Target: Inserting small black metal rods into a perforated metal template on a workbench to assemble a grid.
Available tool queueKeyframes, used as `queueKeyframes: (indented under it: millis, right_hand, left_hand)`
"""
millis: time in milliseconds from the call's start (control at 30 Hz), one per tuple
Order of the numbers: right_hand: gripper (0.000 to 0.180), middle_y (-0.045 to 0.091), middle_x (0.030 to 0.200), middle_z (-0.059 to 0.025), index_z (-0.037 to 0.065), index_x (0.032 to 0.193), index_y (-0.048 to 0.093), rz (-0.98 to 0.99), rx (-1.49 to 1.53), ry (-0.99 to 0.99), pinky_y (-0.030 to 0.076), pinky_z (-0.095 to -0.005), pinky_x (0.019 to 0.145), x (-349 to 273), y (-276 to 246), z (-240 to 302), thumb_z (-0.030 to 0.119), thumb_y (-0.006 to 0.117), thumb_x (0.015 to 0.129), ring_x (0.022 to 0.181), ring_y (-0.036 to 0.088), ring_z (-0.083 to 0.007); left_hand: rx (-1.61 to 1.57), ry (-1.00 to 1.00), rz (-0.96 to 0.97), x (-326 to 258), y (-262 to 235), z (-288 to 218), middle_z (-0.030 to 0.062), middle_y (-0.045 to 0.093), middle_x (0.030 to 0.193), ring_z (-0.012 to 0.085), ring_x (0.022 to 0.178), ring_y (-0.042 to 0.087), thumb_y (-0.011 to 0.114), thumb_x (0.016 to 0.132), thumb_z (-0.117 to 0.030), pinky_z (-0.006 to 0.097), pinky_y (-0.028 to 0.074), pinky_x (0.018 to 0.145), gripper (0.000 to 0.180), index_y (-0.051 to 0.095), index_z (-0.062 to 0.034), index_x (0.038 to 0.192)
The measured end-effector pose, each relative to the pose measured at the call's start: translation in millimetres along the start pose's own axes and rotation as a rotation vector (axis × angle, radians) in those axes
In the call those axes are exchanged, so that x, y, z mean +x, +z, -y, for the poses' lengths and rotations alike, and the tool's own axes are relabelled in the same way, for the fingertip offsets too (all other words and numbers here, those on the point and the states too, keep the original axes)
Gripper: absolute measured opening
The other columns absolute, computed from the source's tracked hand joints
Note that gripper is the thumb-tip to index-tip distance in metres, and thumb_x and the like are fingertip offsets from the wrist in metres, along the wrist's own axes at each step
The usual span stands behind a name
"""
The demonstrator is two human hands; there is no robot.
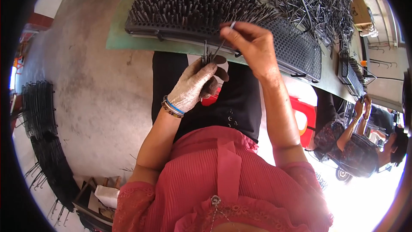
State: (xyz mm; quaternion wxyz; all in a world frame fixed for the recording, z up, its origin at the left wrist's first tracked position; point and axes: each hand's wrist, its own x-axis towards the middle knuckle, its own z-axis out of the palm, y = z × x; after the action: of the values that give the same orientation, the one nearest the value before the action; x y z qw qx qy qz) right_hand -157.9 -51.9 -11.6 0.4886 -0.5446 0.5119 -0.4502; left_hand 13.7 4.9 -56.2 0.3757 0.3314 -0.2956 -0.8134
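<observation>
Curled round thin dark metal rods (207, 56), the white-gloved left hand (191, 87) leaves their ends exposed, likely for access; the bare right hand (256, 48) pinches one slim grey rod (219, 47).

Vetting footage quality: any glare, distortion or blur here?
Head view: glare washes out the lower-right background; fisheye bends the perforated rack along its front edge; corners go black; gloved left hand and bare right hand look fairly clear, fine blur too small to judge.
</observation>
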Motion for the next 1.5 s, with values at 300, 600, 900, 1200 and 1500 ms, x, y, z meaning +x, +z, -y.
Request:
queueKeyframes:
  millis: [300, 600, 900, 1200, 1500]
  right_hand:
    - [0.032, 0.070, 0.086, -0.0043, 0.006, 0.111, 0.068, -0.269, -0.367, -0.572, 0.051, -0.0243, 0.075, 33, 30, -9, 0.007, 0.076, 0.080, 0.080, 0.064, -0.0080]
    - [0.024, 0.067, 0.091, -0.0031, 0.009, 0.096, 0.072, -0.183, -0.790, -0.925, 0.043, -0.0319, 0.078, 41, 27, -24, 0.015, 0.077, 0.073, 0.084, 0.060, -0.0196]
    - [0.031, 0.068, 0.088, -0.0116, -0.003, 0.095, 0.071, 0.101, -0.324, -0.189, 0.051, -0.0301, 0.068, -1, 12, 6, 0.026, 0.074, 0.084, 0.076, 0.064, -0.0191]
    - [0.023, 0.070, 0.080, -0.0063, -0.004, 0.094, 0.071, -0.145, -0.081, -0.182, 0.049, -0.0229, 0.066, 9, 1, 14, 0.017, 0.074, 0.085, 0.072, 0.059, -0.0070]
    - [0.018, 0.069, 0.080, -0.0073, 0.000, 0.092, 0.072, -0.228, -0.275, -0.458, 0.050, -0.0238, 0.065, 37, 13, 1, 0.015, 0.075, 0.083, 0.069, 0.061, -0.0099]
  left_hand:
    - [-0.092, -0.060, -0.108, 3, -2, 7, 0.0052, 0.063, 0.087, 0.0045, 0.060, 0.047, 0.051, 0.098, -0.023, 0.019, 0.036, 0.047, 0.028, 0.053, -0.0032, 0.117]
    - [-0.029, -0.121, -0.184, -4, 3, 0, 0.0048, 0.065, 0.085, 0.0027, 0.056, 0.048, 0.050, 0.099, -0.029, 0.017, 0.035, 0.047, 0.029, 0.056, -0.0037, 0.113]
    - [0.053, 0.007, 0.001, -3, 2, -7, 0.0034, 0.062, 0.086, 0.0023, 0.057, 0.046, 0.052, 0.098, -0.028, 0.017, 0.033, 0.046, 0.032, 0.056, -0.0023, 0.116]
    - [0.087, -0.035, 0.058, -1, 2, -1, 0.0011, 0.059, 0.085, 0.0031, 0.056, 0.041, 0.053, 0.097, -0.030, 0.019, 0.029, 0.045, 0.037, 0.055, -0.0003, 0.119]
    - [-0.059, -0.098, 0.026, 0, -6, 8, 0.0052, 0.065, 0.092, 0.0050, 0.065, 0.054, 0.049, 0.098, -0.021, 0.017, 0.042, 0.055, 0.030, 0.056, -0.0029, 0.120]
